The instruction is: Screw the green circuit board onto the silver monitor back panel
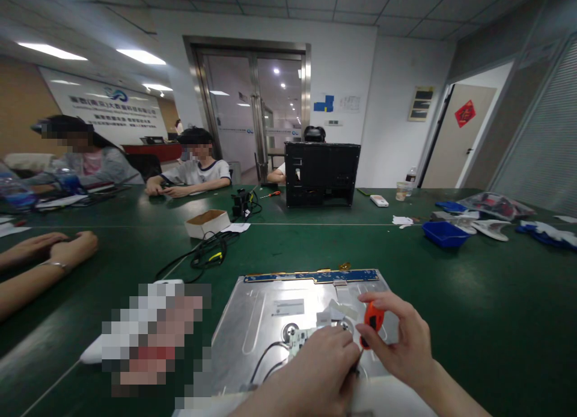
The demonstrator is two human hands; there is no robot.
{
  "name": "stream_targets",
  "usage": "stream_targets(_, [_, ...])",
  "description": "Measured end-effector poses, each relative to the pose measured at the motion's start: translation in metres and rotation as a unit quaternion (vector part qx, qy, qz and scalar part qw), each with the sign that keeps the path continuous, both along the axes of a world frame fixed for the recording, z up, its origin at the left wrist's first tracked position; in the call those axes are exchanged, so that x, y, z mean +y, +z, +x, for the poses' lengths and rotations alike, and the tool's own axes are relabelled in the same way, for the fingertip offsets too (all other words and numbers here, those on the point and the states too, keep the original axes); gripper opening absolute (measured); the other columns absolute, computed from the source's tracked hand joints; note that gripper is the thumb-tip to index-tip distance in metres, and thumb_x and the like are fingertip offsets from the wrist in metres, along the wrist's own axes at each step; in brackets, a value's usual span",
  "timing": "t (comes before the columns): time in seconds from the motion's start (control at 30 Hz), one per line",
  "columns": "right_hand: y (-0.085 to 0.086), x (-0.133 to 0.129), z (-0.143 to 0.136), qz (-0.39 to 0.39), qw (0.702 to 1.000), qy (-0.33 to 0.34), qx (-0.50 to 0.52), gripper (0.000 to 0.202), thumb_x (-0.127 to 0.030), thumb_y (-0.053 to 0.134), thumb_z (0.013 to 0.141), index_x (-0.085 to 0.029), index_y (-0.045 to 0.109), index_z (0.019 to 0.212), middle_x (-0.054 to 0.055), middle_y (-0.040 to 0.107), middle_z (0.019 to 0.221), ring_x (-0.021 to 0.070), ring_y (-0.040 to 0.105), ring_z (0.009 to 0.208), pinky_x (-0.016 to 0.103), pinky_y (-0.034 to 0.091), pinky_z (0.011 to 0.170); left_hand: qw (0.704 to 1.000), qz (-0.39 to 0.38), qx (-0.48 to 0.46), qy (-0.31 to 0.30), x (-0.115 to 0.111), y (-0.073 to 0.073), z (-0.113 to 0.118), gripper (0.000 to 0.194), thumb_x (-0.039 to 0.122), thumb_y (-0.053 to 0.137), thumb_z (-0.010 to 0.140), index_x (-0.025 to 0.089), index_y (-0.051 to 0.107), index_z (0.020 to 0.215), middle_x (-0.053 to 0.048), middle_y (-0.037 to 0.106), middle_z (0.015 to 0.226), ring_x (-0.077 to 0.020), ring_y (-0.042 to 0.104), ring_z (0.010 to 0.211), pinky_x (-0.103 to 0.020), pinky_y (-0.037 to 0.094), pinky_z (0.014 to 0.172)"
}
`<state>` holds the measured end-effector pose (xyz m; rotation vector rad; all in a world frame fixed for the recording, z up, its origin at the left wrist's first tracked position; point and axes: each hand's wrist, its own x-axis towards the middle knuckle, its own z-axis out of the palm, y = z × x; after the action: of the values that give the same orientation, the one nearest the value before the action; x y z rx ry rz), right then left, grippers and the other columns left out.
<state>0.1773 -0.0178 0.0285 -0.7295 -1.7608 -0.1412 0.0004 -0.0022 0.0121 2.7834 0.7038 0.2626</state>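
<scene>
An orange-and-black screwdriver [373, 318] is pinched by its handle between the thumb and fingers of my right hand [403, 339]. Its lower end points down toward my left hand [327, 360], which rests over the metal back of a display panel [256, 312]. The left fingers are curled and pressed together, and what they grip, if anything, is hidden. Partly under that hand is a small pale circuit board [300, 340] with black cables. A blue circuit strip [315, 276] runs along the panel's far edge.
An open white box [207, 223] and black cables [210, 255] lie ahead on the left, near a white power strip [135, 321]. A black monitor housing [322, 173] stands at the back. A blue tray [445, 234] sits right. Co-workers sit across; another person's hands [72, 249] are left.
</scene>
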Motion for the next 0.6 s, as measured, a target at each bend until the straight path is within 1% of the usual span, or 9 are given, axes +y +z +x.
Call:
stream_targets(0.1, [-0.0015, -0.0008, -0.0007, -0.015, 1.000, -0.003, 0.000, 0.035, -0.014, 0.057, 0.086, -0.021, 0.046, 0.118, 0.010, 0.072, 0.100, 0.0217, 0.071, 0.082, 0.034, 0.058, 0.067, 1.000, 0.014, -0.001, -0.002, 0.0009, -0.0019, 0.0003, 0.012, 0.018, 0.056, 0.077, 0.018, 0.057, 0.089, -0.006, 0.065, 0.093, -0.0222, 0.059, 0.082, -0.032, 0.044, 0.072])
stream_targets(0.2, [-0.0002, -0.0029, -0.0002, -0.019, 1.000, 0.010, -0.011, 0.034, -0.013, 0.050, 0.088, -0.020, 0.045, 0.121, 0.012, 0.070, 0.106, 0.0217, 0.071, 0.084, 0.036, 0.058, 0.068, 1.000, 0.024, 0.000, -0.001, 0.0012, -0.0035, 0.0002, 0.012, 0.019, 0.057, 0.076, 0.018, 0.057, 0.088, -0.006, 0.064, 0.092, -0.0221, 0.059, 0.082, -0.032, 0.044, 0.072])
stream_targets(0.4, [0.0000, -0.0035, 0.0037, -0.019, 1.000, 0.000, -0.022, 0.033, -0.009, 0.043, 0.089, -0.020, 0.049, 0.119, 0.012, 0.064, 0.108, 0.0250, 0.064, 0.102, 0.040, 0.056, 0.078, 1.000, 0.020, 0.006, 0.001, 0.0002, -0.0006, -0.0007, 0.010, 0.019, 0.057, 0.077, 0.019, 0.055, 0.086, -0.006, 0.063, 0.092, -0.0223, 0.058, 0.082, -0.032, 0.043, 0.074])
stream_targets(0.5, [-0.0003, -0.0024, 0.0037, -0.016, 0.999, 0.001, -0.030, 0.032, -0.010, 0.044, 0.089, -0.020, 0.049, 0.119, 0.011, 0.061, 0.107, 0.0245, 0.062, 0.100, 0.040, 0.055, 0.078, 1.000, 0.015, 0.006, -0.003, 0.0005, -0.0006, -0.0007, 0.012, 0.019, 0.058, 0.076, 0.019, 0.055, 0.088, -0.006, 0.063, 0.093, -0.0227, 0.058, 0.082, -0.033, 0.043, 0.075])
stream_targets(0.6, [0.0006, -0.0012, 0.0011, 0.007, 0.999, -0.021, -0.030, 0.028, -0.014, 0.053, 0.086, -0.021, 0.051, 0.113, 0.009, 0.058, 0.100, 0.0224, 0.061, 0.089, 0.036, 0.054, 0.071, 1.000, 0.013, 0.004, -0.004, 0.0009, -0.0024, -0.0005, 0.013, 0.019, 0.058, 0.076, 0.018, 0.055, 0.089, -0.006, 0.063, 0.094, -0.0228, 0.058, 0.084, -0.033, 0.043, 0.076])
